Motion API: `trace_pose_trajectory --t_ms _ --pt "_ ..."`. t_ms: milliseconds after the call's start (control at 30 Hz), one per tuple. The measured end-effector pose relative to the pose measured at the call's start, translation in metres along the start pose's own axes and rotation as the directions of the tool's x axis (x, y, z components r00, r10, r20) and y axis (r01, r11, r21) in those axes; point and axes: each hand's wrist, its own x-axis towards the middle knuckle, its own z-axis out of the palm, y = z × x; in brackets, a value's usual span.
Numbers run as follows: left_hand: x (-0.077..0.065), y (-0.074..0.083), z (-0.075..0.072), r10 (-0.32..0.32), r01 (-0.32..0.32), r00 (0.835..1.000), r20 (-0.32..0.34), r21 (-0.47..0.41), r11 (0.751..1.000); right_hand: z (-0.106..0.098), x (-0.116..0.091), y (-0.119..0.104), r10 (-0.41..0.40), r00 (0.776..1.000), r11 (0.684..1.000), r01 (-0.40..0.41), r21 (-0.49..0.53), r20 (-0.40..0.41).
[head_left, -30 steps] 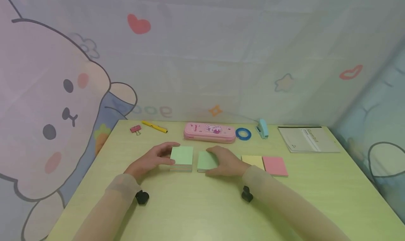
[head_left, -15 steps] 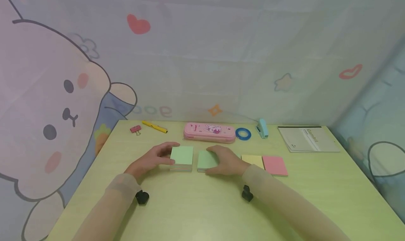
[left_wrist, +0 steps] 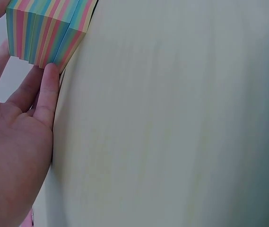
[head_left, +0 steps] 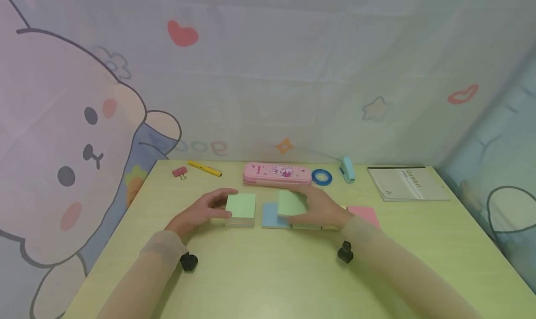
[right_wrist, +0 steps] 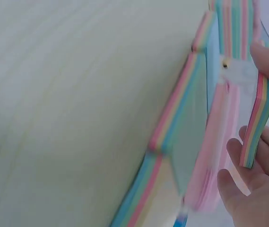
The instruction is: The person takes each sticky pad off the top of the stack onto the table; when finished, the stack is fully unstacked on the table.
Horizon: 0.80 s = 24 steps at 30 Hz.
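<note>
On the table, a tall stack of sticky note pads (head_left: 240, 205) with a green top shows striped sides in the left wrist view. My left hand (head_left: 200, 212) holds it from the left, thumb at the front corner and fingers behind. Thumb and fingers of my right hand (head_left: 323, 208) pinch a green-topped sticky note pad (right_wrist: 258, 120), raised off the table. Below it lies a row: a blue pad (head_left: 272, 216), a green pad (right_wrist: 188, 111), a yellow pad (right_wrist: 162, 194) and a pink pad (head_left: 363, 213). The right hand and forearm partly cover this row.
Behind the pads lie a pink pencil case (head_left: 277, 175), a blue roll of tape (head_left: 328, 176) and a light blue stapler (head_left: 347, 170). A notebook (head_left: 402, 186) is at back right; a yellow pen (head_left: 204, 168) and a pink binder clip (head_left: 179, 171), back left.
My right hand has lifted the green-topped pad and moved it to the right, uncovering the blue pad under it. My left hand stays at the stack.
</note>
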Motion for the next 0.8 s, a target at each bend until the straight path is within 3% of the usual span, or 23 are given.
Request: trace_pose_trajectory --t_ms 233,433,800 --pt "0.0 -0.001 0.001 -0.019 0.019 1.0 -0.014 -0.008 1.0 -0.037 -0.038 0.036 0.071 0.996 0.997 -0.07 0.028 -0.056" --pt "-0.002 -0.002 0.001 -0.007 0.007 1.0 -0.005 -0.001 1.0 -0.069 -0.074 0.071 0.133 0.99 0.99 -0.13 0.057 -0.052" --pt "0.001 0.0 0.0 0.002 -0.002 1.0 0.001 -0.005 1.0 -0.107 -0.124 0.126 0.145 0.988 0.989 -0.143 0.041 -0.051"
